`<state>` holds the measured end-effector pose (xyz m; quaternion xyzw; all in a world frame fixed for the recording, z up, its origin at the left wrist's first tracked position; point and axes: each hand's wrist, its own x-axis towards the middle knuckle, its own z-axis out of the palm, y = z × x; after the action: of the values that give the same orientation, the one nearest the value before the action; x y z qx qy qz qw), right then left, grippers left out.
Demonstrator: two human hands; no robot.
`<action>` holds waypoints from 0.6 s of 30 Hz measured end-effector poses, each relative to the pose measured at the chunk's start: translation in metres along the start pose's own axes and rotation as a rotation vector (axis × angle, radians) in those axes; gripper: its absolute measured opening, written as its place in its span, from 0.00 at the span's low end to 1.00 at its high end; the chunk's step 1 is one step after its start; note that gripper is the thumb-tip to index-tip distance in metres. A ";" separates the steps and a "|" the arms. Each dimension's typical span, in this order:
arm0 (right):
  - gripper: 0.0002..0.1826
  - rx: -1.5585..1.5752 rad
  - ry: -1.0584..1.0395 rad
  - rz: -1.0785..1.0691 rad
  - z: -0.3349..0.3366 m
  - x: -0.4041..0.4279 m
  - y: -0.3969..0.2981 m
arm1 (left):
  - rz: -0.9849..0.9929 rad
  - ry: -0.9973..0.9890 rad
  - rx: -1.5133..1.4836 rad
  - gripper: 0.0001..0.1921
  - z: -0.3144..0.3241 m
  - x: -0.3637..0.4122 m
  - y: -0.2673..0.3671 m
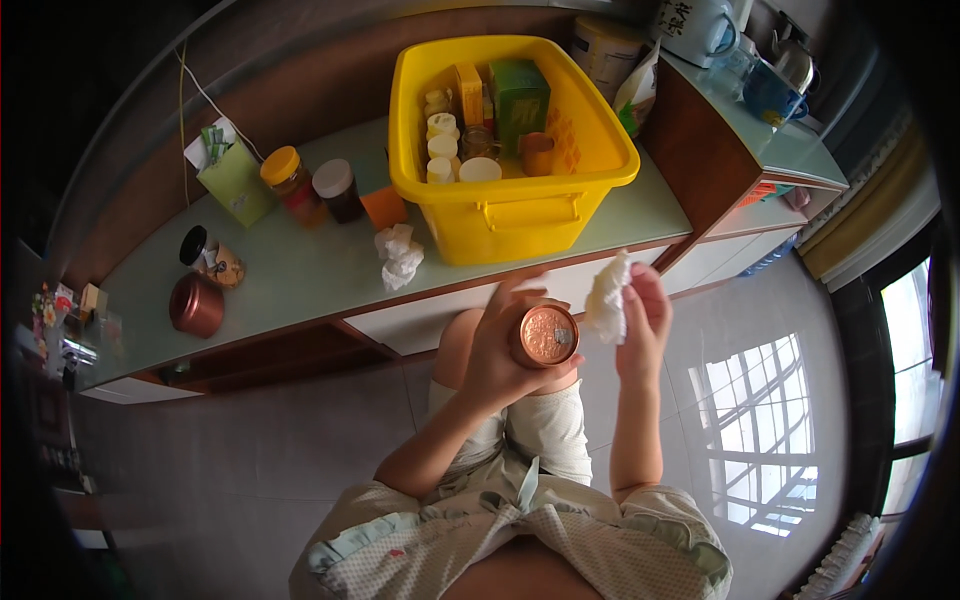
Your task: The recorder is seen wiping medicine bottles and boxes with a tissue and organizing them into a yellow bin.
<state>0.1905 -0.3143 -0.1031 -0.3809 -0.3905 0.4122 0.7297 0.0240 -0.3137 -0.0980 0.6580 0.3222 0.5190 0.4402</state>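
My left hand (499, 349) is wrapped around a round copper-coloured tin (550, 337), held above my knees. Its embossed end faces up and carries a small pale sticker. Beside it on the right, my right hand (646, 315) pinches a crumpled white tissue (608, 298), apart from the tin. In front of me a yellow plastic tub (517, 225) stands on the cabinet top, holding several white-lidded jars (442, 147), a green box (520, 105), a yellow box (469, 94) and a brown cup-like container (537, 154).
Another crumpled tissue (400, 256) lies left of the tub, by an orange box (384, 208). Farther left are a dark jar (338, 190), a yellow-lidded jar (294, 186), a green paper bag (237, 184), a black-lidded jar (213, 257) and a dark red tin (196, 305). A raised side shelf (787, 142) borders the right.
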 end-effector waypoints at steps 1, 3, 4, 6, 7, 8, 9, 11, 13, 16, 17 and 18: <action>0.11 -0.057 0.012 -0.044 0.012 -0.004 -0.019 | -0.055 0.009 -0.102 0.25 -0.001 0.000 0.000; 0.11 -0.467 -0.260 -0.372 0.010 -0.004 -0.036 | 0.102 0.109 0.042 0.22 0.001 -0.001 -0.004; 0.12 -0.501 -0.396 -0.412 0.014 -0.007 -0.045 | 0.127 0.141 0.180 0.22 0.001 -0.002 -0.002; 0.16 -0.799 -0.643 -0.615 0.026 -0.006 -0.059 | 0.204 0.165 0.350 0.20 0.000 -0.001 0.004; 0.17 -0.905 -0.686 -0.672 0.037 -0.010 -0.063 | 0.204 0.167 0.351 0.20 0.000 -0.001 0.002; 0.17 -0.903 -0.688 -0.673 0.042 -0.014 -0.062 | 0.198 0.234 0.375 0.20 0.001 -0.002 -0.002; 0.16 -0.971 -0.657 -0.709 0.044 -0.018 -0.062 | 0.193 0.299 0.394 0.19 0.002 -0.002 -0.003; 0.16 -1.041 -0.625 -0.746 0.043 -0.021 -0.064 | 0.233 0.269 0.426 0.20 0.000 0.000 -0.002; 0.15 -1.061 -0.644 -0.685 0.040 -0.022 -0.066 | 0.269 0.239 0.466 0.21 -0.004 0.000 -0.002; 0.16 -1.059 -0.693 -0.682 0.032 -0.024 -0.065 | 0.260 0.226 0.525 0.20 -0.006 0.001 -0.003; 0.16 -1.056 -0.691 -0.683 0.030 -0.021 -0.065 | 0.235 0.200 0.509 0.20 -0.006 0.000 -0.002; 0.16 -0.983 -0.754 -0.699 0.029 -0.018 -0.065 | 0.211 0.171 0.490 0.20 -0.006 -0.001 0.000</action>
<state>0.1783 -0.3476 -0.0388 -0.3498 -0.8565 0.0336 0.3780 0.0182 -0.3130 -0.0982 0.7285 0.4038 0.5223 0.1828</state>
